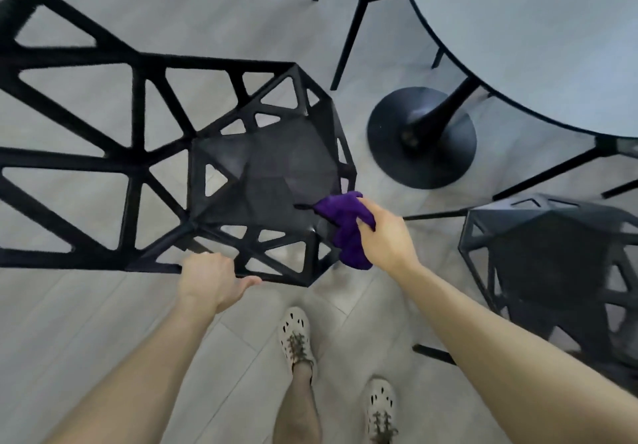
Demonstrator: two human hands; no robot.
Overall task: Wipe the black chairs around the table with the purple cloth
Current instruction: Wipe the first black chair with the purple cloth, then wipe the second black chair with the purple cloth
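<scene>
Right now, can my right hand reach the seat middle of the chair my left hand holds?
Probably yes. The right hand holds the purple cloth at the edge of the seat, and nothing stands between it and the middle.

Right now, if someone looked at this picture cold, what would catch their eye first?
The purple cloth jumps out, bunched in the right hand at the right edge of the seat of the black lattice chair, which fills the left half of the view. The left hand grips that chair's near frame bar. At upper right, a round grey table stands on a black pedestal base, with a second black chair at lower right.
</scene>
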